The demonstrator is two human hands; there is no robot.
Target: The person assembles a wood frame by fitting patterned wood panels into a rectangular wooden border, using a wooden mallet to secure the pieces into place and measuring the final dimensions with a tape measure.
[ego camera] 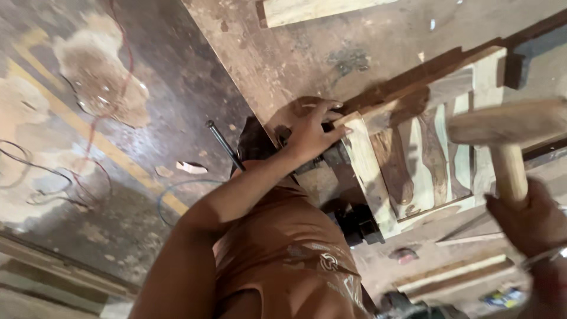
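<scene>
Two hands are at work: the left hand, fingers spread, presses on the corner of a wooden frame lying on the counter, while the right hand grips a wooden mallet raised beside the frame.

The wooden frame is pale, raw timber with dark streaky grain, matt and unvarnished. The mallet is bare, smooth wood. The desk is worn, stained board; the floor rough, patchy concrete.
</scene>
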